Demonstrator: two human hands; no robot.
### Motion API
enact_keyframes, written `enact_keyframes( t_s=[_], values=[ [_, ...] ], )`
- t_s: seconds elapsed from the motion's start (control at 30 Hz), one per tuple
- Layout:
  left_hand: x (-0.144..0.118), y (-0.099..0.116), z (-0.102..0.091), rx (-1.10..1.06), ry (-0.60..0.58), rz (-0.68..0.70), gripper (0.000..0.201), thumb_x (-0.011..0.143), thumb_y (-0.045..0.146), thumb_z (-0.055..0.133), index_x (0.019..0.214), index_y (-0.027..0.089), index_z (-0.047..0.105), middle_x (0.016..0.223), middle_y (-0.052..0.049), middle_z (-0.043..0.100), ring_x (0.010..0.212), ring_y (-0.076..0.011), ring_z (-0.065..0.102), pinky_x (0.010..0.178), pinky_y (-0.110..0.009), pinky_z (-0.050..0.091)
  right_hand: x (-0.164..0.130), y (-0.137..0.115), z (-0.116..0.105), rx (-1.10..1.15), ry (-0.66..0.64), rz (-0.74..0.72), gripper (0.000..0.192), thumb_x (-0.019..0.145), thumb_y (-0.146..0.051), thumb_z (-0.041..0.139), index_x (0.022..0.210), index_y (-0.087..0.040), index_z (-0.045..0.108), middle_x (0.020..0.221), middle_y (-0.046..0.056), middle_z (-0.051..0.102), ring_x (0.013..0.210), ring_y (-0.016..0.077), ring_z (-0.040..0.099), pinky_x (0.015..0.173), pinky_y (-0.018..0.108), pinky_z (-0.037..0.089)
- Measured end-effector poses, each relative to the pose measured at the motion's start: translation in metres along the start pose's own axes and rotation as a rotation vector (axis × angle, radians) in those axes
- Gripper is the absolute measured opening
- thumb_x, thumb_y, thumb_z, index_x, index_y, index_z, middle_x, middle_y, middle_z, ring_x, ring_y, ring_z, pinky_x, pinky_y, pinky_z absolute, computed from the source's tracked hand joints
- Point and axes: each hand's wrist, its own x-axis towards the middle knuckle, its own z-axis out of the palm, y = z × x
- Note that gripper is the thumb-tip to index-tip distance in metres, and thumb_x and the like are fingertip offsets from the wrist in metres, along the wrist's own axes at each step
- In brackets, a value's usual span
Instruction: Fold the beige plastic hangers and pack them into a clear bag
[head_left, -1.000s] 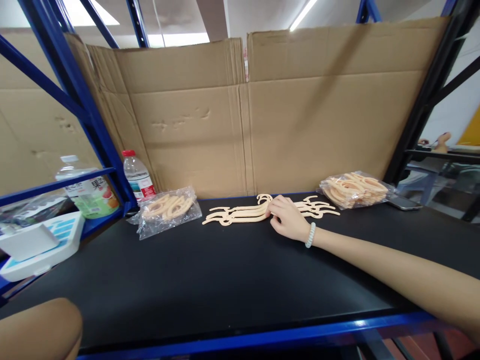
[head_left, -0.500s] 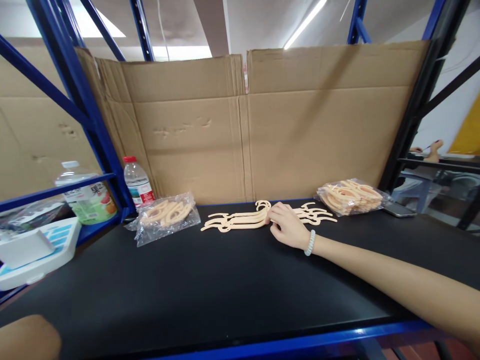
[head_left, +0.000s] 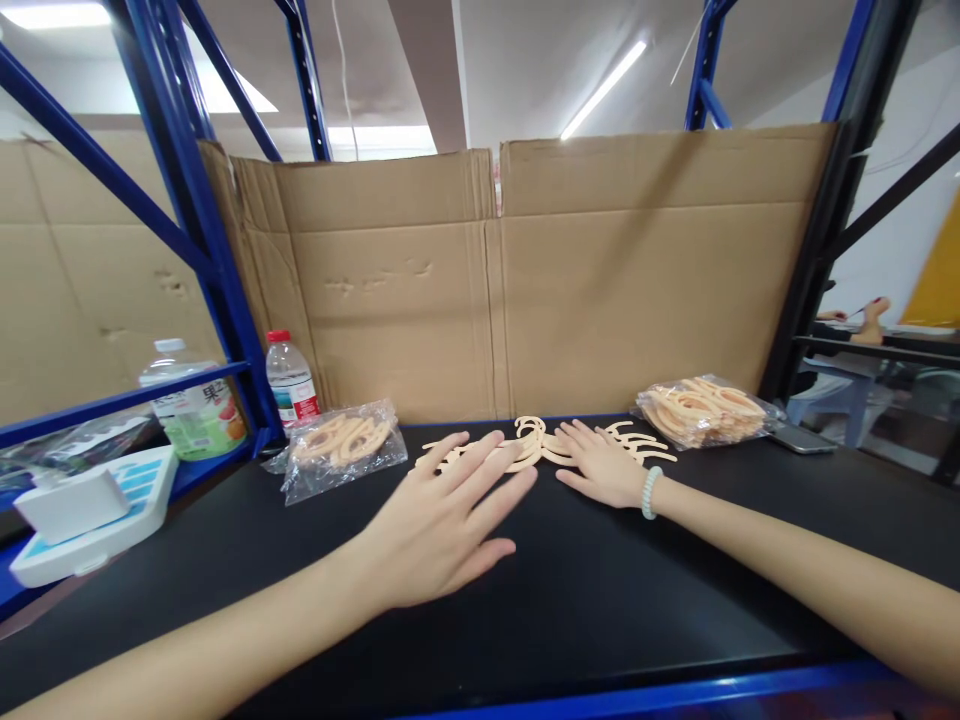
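Observation:
Cream-coloured curved pieces [head_left: 531, 430], flat and branching, lie near the far edge of the black tabletop [head_left: 585, 590]. My right hand [head_left: 606, 465] rests palm down on their right part with its fingers stretched out, a coiled pale band at the wrist. My left hand [head_left: 442, 525] is in front of their left part, fingers spread and nothing in its grasp. It hides much of that side, and I cannot tell whether its fingertips touch the pieces.
Clear bags of similar cream pieces lie at left [head_left: 345, 445] and right [head_left: 705, 410]. A phone [head_left: 802, 438] is beside the right bag. Red-capped bottle [head_left: 291, 380], larger bottle [head_left: 196, 415] and white-and-blue case [head_left: 142, 500] stand left. Cardboard [head_left: 645, 290] walls the back.
My left hand has come in from the lower left to the pieces, opening over them. My right hand has shifted right and flattened its fingers. The view has tilted slightly up.

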Motion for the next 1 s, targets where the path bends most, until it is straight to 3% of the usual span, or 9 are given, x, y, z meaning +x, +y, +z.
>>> enact_keyframes(
  t_s=[0.1,0.17,0.2,0.3,0.47,0.57,0.67,0.77,1.0],
  values=[
    [0.005,-0.016,0.013,-0.007,-0.239,-0.059,0.072,0.09,0.06,0.033,0.146,0.015,0.024,0.153,-0.012,0.017,0.141,-0.034,0.011,0.112,-0.052,0.011,0.009,-0.01,0.001,0.014,-0.216,0.067,0.074,0.092,-0.056,0.021,0.146,-0.005,0.021,0.152,0.017,0.019,0.14,0.0331,0.014,0.109,0.055,0.018],
    [0.008,-0.031,0.025,-0.051,-0.375,-0.162,0.076,0.091,0.063,0.022,0.146,0.01,0.02,0.152,-0.015,0.012,0.141,-0.0322,0.012,0.112,-0.051,0.013,0.014,-0.014,-0.001,0.024,-0.272,0.098,0.076,0.091,-0.057,0.019,0.147,-0.005,0.018,0.152,0.017,0.015,0.141,0.0321,0.012,0.109,0.055,0.017],
    [0.01,-0.037,0.031,-0.065,-0.389,-0.202,0.077,0.091,0.063,0.02,0.147,0.01,0.018,0.152,-0.015,0.01,0.141,-0.0314,0.011,0.112,-0.05,0.013,0.015,-0.015,-0.002,0.022,-0.278,0.104,0.076,0.091,-0.057,0.019,0.147,-0.005,0.017,0.152,0.016,0.014,0.141,0.032,0.012,0.11,0.055,0.017],
    [0.014,-0.05,0.042,-0.085,-0.38,-0.228,0.08,0.09,0.065,0.019,0.147,0.01,0.017,0.152,-0.013,0.007,0.141,-0.0296,0.007,0.113,-0.05,0.009,0.019,-0.014,-0.002,0.021,-0.28,0.12,0.077,0.091,-0.057,0.018,0.147,-0.005,0.016,0.152,0.016,0.015,0.141,0.032,0.011,0.109,0.055,0.016],
    [0.013,-0.052,0.046,-0.08,-0.355,-0.248,0.078,0.09,0.064,0.018,0.147,0.011,0.018,0.152,-0.013,0.008,0.141,-0.0293,0.008,0.112,-0.051,0.012,0.019,-0.012,0.004,0.026,-0.26,0.139,0.077,0.09,-0.059,0.018,0.148,-0.007,0.015,0.153,0.015,0.015,0.141,0.0323,0.011,0.109,0.055,0.016],
    [0.012,-0.047,0.043,-0.029,-0.257,-0.216,0.074,0.092,0.061,0.022,0.145,0.01,0.024,0.152,-0.014,0.011,0.141,-0.0295,0.009,0.113,-0.05,0.013,0.015,-0.012,0.005,-0.002,-0.183,0.131,0.076,0.091,-0.058,0.022,0.146,-0.006,0.02,0.152,0.017,0.019,0.14,0.0334,0.011,0.109,0.056,0.015],
    [0.009,-0.034,0.037,-0.005,-0.143,-0.052,0.065,0.093,0.054,0.033,0.142,0.013,0.033,0.151,-0.013,0.021,0.141,-0.029,0.013,0.114,-0.049,0.01,0.005,-0.013,0.002,-0.043,0.021,0.054,0.061,0.092,-0.046,0.034,0.14,-0.009,0.035,0.145,0.017,0.036,0.136,0.033,0.025,0.107,0.053,0.023],
    [0.008,-0.017,0.034,-0.081,-0.179,0.029,0.056,0.093,0.05,0.037,0.138,0.018,0.042,0.145,-0.013,0.038,0.137,-0.0299,0.027,0.112,-0.048,0.02,-0.006,-0.012,-0.003,-0.047,0.192,-0.053,0.038,0.089,-0.027,0.043,0.123,-0.013,0.053,0.123,0.014,0.056,0.117,0.0278,0.047,0.098,0.045,0.036],
    [0.01,0.001,0.035,-0.241,-0.165,0.048,0.049,0.089,0.041,0.047,0.134,0.019,0.046,0.14,-0.013,0.044,0.131,-0.0325,0.037,0.107,-0.05,0.03,-0.014,-0.002,-0.002,-0.029,0.236,-0.098,0.017,0.086,-0.016,0.05,0.098,-0.016,0.062,0.097,0.01,0.062,0.097,0.0251,0.053,0.087,0.042,0.043]
  ],
)
